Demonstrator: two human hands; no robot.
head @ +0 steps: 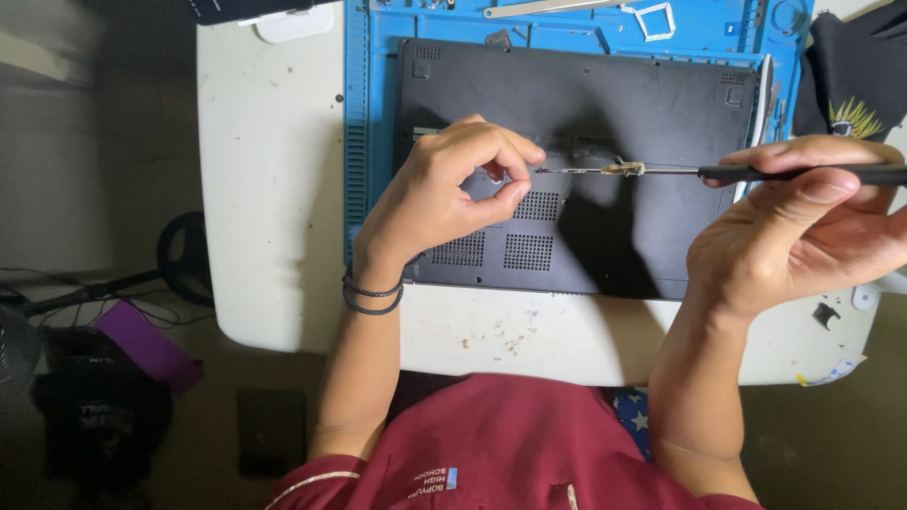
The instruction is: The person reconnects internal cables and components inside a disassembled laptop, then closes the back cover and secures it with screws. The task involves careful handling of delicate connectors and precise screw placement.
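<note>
We are reaching both forearms over the black laptop base (576, 170) on the blue mat (364, 142). Our left hand (444, 194) is pinching fingertips together at the screwdriver (718, 173) tip; our right hand (803, 227) is clamping its handle.

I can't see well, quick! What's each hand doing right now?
Left hand: closed, fingertips pinched at the tip of the screwdriver.
Right hand: closed, holding the screwdriver's black handle above the laptop.

White table (274, 236) over a dim floor (831, 444), black fan (184, 255) and purple box (146, 345) at left.
</note>
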